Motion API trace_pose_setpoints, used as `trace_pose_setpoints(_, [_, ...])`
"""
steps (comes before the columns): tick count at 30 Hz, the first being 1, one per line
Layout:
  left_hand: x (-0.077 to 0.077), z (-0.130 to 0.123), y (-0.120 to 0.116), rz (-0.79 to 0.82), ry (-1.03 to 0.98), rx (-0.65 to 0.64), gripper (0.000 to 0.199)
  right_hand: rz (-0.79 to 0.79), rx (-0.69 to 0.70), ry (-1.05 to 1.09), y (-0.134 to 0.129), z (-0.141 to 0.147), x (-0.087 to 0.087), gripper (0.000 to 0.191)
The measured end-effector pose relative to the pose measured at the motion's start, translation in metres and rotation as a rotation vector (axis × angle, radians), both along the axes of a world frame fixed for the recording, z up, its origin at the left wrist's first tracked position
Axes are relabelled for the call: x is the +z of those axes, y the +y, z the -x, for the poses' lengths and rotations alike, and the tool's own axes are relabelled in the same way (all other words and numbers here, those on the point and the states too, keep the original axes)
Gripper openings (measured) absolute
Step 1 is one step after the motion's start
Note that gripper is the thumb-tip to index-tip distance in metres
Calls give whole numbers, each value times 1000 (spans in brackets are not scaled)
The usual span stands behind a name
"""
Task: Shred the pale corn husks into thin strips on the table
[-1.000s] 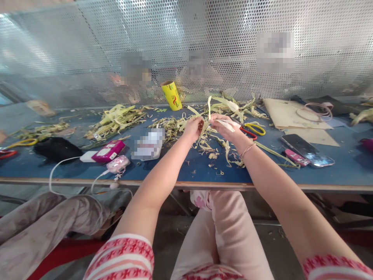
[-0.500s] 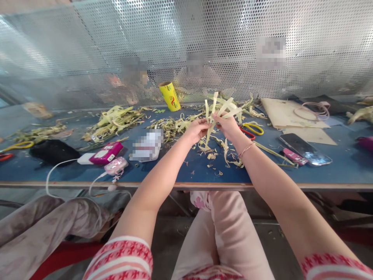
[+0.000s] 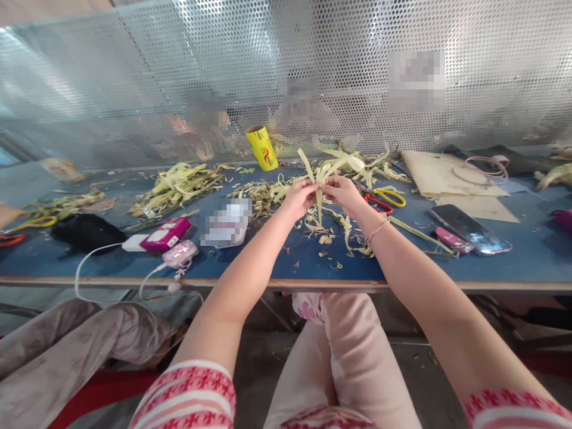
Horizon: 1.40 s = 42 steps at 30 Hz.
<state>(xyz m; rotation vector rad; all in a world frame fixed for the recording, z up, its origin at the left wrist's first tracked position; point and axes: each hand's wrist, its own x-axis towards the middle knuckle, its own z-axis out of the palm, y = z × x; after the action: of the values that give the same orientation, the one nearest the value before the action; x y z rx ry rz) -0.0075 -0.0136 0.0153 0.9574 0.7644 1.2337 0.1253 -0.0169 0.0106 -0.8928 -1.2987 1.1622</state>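
Both my hands meet above the blue table, holding pale green strips of dried leaf, perhaps corn husk (image 3: 320, 173). My left hand (image 3: 302, 198) pinches the strips at their crossing from the left. My right hand (image 3: 342, 192) grips them from the other side, fingertips nearly touching the left ones. Strip ends fan upward, and one hangs down between the hands. Just right of my right hand lie scissors with red and yellow handles (image 3: 389, 198). Beneath my hands are leaf scraps (image 3: 325, 239). Behind them sits a loose heap of strips (image 3: 375, 167).
A yellow tube (image 3: 261, 149) stands by the perforated metal screen (image 3: 339, 77). Leaf piles (image 3: 176, 185) lie left. A magenta box (image 3: 165, 233), black pouch (image 3: 87, 232) and clear packet (image 3: 227, 223) line the left side; a phone (image 3: 471, 229) and beige sheets (image 3: 451, 173) lie right. Another person sits left.
The strips in my hands have been turned and spread differently, with fewer ends standing upright. My right hand has shifted slightly left and down, closer to my left hand.
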Motion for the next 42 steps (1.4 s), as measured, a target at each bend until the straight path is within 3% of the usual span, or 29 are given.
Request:
trace_pose_setpoints(8, [-4,-3,4,45,67,30,16,-167,-145,-156,7,-2,-6,29])
trace_pose_setpoints(20, [-1,-3,4,69,11,95,24,-391,28,-227,0,-6,2,33])
trace_pose_setpoints(24, [1,-2,4,75,7,100,25,-276,146,-103,1,-5,0,38])
trace_pose_setpoints(30, [0,-1,0,52,36,66,18,21,-3,26,0,-2,0,44])
trace_pose_setpoints(33, [-2,-1,0,16,53,51,16,170,37,-23,-5,1,4,42])
trace_pose_setpoints(37, [-6,-1,3,-27,50,49,14,202,115,-26,-8,5,4,37])
trace_pose_setpoints(42, [-7,-2,5,-33,48,64,10,156,64,47,-1,3,-2,32])
